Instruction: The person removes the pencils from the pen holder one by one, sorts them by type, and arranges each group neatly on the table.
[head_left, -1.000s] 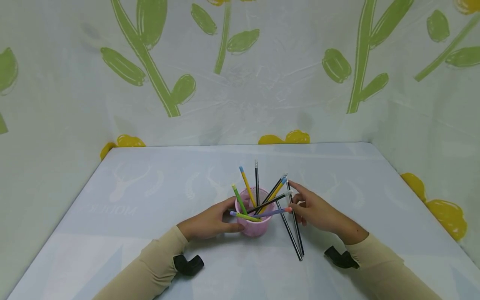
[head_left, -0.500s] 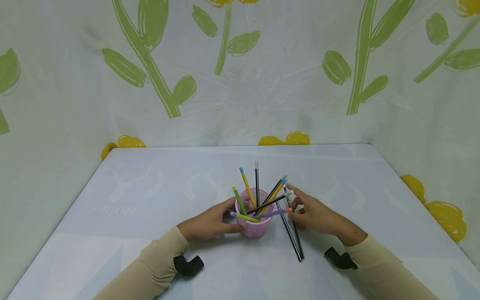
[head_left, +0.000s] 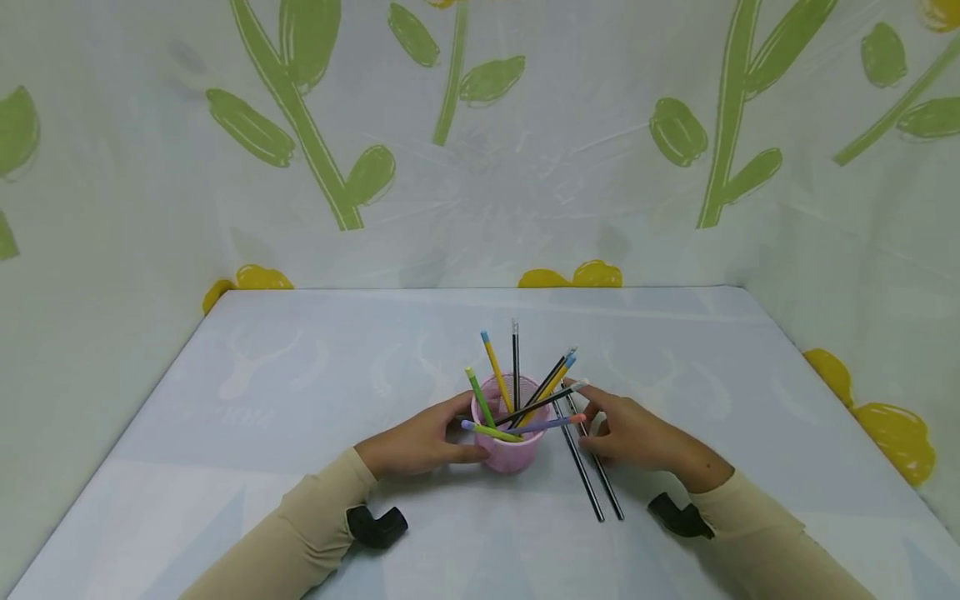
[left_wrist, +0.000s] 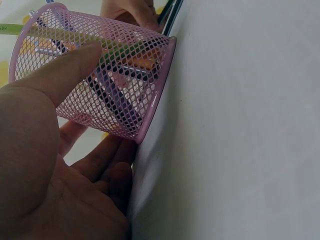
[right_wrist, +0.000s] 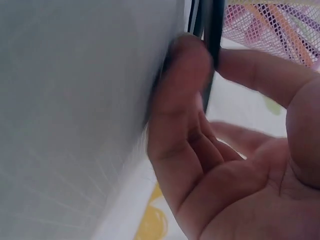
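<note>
In the head view the left hand (head_left: 416, 442) grips the side of an upright pink mesh cup (head_left: 512, 457). Several pencils lean in the cup, among them a green one (head_left: 478, 395) and a yellow one (head_left: 494, 365). Thumb and fingers curve around the mesh in the left wrist view. Beside the cup's right side, two dark pencils lie slanted on the table. My right hand (head_left: 648, 437) pinches the right-hand dark pencil (head_left: 609, 492) near its upper part; the other dark pencil (head_left: 583, 475) lies left of it. In the right wrist view, thumb and fingertip meet a dark pencil (right_wrist: 215, 30).
The pale table (head_left: 300, 533) has faint printed antlers and lettering. Behind it and at both sides hang pale sheets with green leaves and yellow flowers. A black strap piece (head_left: 377, 528) shows at the left cuff, another (head_left: 681, 516) at the right.
The lower end of the right-hand dark pencil has swung to the right, widening the gap between the two. The right index fingertip sits slightly lower. The left hand and cup stay put.
</note>
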